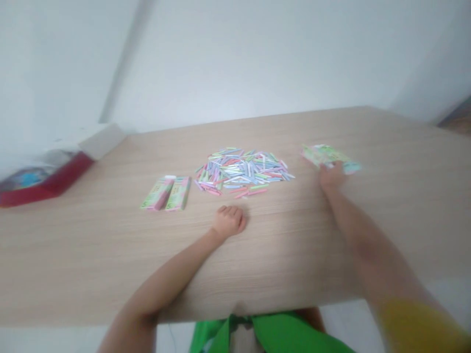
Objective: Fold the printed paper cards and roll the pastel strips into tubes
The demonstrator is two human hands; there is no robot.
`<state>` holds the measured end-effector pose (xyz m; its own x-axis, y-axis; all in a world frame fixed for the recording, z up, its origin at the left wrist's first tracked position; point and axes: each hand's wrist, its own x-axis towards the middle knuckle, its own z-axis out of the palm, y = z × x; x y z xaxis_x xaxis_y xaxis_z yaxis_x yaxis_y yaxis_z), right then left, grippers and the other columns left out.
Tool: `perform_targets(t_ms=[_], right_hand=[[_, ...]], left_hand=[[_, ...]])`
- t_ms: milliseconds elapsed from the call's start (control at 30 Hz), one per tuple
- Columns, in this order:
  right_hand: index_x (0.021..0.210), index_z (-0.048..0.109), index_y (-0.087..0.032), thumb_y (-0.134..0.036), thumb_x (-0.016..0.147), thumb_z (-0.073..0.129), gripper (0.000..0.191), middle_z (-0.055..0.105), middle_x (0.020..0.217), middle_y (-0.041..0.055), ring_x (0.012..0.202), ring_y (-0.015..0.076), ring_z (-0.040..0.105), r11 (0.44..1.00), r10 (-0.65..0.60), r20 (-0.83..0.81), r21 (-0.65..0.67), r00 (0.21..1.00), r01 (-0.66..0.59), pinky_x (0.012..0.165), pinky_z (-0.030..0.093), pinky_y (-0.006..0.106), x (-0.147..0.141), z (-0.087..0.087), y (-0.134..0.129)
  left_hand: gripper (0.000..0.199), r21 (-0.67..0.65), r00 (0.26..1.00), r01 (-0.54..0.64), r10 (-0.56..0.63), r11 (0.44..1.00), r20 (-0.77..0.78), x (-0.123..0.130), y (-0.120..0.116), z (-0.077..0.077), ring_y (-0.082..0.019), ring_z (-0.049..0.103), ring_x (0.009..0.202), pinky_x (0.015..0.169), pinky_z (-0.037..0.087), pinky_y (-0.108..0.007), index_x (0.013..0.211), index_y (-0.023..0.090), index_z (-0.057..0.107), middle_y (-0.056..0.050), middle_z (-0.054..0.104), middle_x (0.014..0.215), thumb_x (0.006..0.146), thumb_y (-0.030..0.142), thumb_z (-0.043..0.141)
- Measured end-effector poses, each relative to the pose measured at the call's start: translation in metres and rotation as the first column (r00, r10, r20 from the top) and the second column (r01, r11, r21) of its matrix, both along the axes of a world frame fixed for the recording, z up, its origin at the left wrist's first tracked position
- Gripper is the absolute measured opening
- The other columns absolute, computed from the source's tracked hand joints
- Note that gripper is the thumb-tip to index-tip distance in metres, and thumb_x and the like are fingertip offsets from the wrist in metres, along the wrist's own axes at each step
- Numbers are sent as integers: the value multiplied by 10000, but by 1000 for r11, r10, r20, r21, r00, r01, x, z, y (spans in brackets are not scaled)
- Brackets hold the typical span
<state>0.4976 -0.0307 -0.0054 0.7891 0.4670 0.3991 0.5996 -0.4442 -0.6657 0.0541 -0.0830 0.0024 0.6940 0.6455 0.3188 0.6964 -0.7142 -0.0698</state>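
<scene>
My left hand (230,220) rests as a closed fist on the table, just in front of a spread pile of short pastel sticks (245,169). Nothing shows in that fist. To the right of the pile, my right hand (332,175) is on the near edge of some flat green and pink printed packs (326,154). Its fingers look bent onto them, though blur hides the tips. Two slim pink and green boxes (158,193) marked with a 5 lie side by side on the left of the pile.
The wood-grain table (279,264) runs back to a pale wall (265,59). At the far left stands an opened red and white box (55,184) with something blue inside. Green cloth (287,333) shows below the table's front edge.
</scene>
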Motion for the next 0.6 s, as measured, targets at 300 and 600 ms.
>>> perform_targets(t_ms=[300, 600], right_hand=[[1130, 637, -90, -469, 865, 552, 470, 698, 1093, 197, 976, 278, 647, 962, -20, -114, 269, 993, 51, 897, 505, 437, -10, 20, -68], [877, 648, -161, -683, 739, 612, 542, 662, 764, 68, 672, 192, 568, 859, 481, -239, 321, 843, -399, 554, 490, 312, -101, 78, -150]], left_hand=[[268, -63, 960, -275, 278, 959, 42, 3, 3, 0, -292, 676, 883, 717, 464, -382, 859, 161, 679, -153, 703, 875, 895, 303, 454], [814, -42, 929, -56, 68, 998, 363, 13, -3, 9, -394, 361, 1440, 1089, 403, -490, 1479, 51, 319, -285, 318, 1557, 818, 437, 598]])
